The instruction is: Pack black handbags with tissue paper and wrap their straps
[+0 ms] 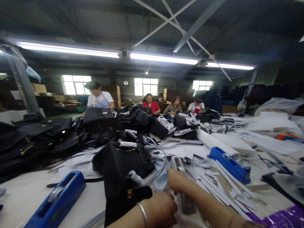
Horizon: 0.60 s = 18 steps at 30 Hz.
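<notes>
My left hand (161,207), a metal bangle on its wrist, has its fingers curled shut beside the flap of a black bag (114,167). What it grips, if anything, is hidden. Just above and to the right, my right hand (178,180) is closed in a pinch by a grey tape dispenser (177,163); I cannot make out what lies between its fingers. The bag lies tilted on the table, with a gold clasp (129,193) on its flap and white wrapping (128,144) on its handle. A translucent grey strip (163,158) loops behind my hands.
Blue tape dispensers stand at the left (59,199) and right (229,164). White paper strips (213,186) are strewn right of my right arm. Black bags (47,133) heap along the table's far side, where several people work. Purple plastic (285,218) lies at the lower right.
</notes>
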### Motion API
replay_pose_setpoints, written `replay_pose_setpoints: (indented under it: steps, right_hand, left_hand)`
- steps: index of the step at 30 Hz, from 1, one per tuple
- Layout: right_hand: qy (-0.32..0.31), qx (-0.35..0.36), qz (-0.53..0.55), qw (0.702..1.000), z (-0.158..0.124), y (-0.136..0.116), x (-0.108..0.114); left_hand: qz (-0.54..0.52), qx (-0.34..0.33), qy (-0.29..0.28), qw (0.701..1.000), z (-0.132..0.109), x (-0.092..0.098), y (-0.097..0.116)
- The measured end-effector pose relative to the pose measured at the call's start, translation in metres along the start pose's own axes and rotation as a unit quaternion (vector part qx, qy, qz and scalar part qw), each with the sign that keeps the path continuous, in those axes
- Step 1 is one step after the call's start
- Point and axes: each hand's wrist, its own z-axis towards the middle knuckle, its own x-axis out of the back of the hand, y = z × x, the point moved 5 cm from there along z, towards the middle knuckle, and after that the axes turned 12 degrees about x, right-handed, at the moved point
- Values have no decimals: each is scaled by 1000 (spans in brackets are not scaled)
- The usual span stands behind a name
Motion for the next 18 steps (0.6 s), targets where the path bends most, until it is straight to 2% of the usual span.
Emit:
replay_pose_setpoints:
  steps: [2, 5, 9, 11, 14, 18]
  right_hand:
    - [-8, 47, 23, 999, 13, -12, -4]
    - [-8, 107, 53, 993, 26, -23, -3]
    - [-6, 108, 27, 994, 35, -14, 4]
    - [-13, 92, -10, 996, 37, -8, 3]
    - [-26, 82, -75, 994, 39, -8, -3]
    - [-28, 95, -145, 984, 48, -24, -18]
  left_hand:
    - [17, 4, -4, 1000, 13, -11, -8]
    - [31, 46, 22, 998, 13, -15, -37]
    - [15, 150, 62, 987, -6, -6, -88]
    - [-2, 195, 81, 978, -14, -2, -106]
    - [-31, 233, 109, 966, -19, 0, -118]
    - [-62, 281, 139, 948, -17, -1, -122]
